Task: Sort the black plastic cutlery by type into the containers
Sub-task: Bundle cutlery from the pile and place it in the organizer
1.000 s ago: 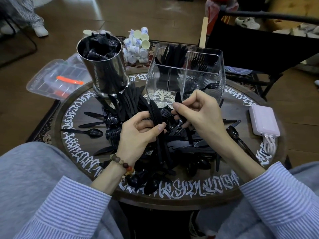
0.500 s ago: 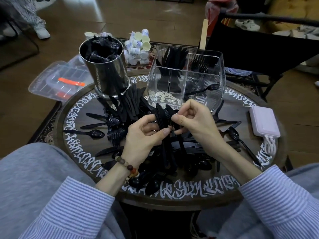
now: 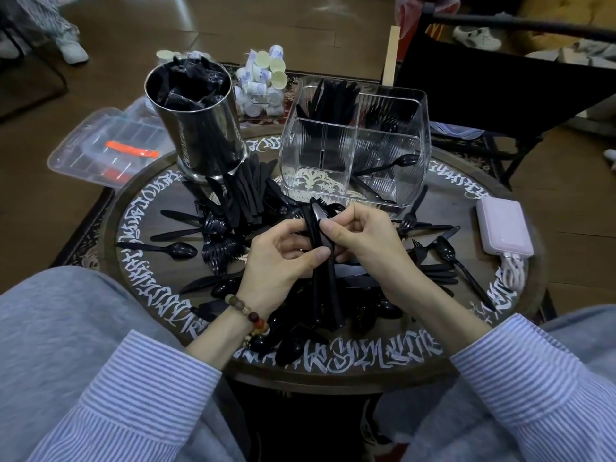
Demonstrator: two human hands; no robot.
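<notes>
Hands mid-frame: left hand [image 3: 280,258] grips bunch [image 3: 321,261] of black cutlery, right hand [image 3: 361,236] pinches its top, lining it up. Step: gathering. Next, likely: drop into clear box [image 3: 355,145], upper middle.

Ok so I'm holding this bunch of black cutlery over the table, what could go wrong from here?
1. The bundle is gripped by your left hand only near its upper end while your right hand pinches one piece, so the long handles may fan out and drop into the pile.
2. The clear divided container sits close behind; reaching over could nudge it.
</notes>
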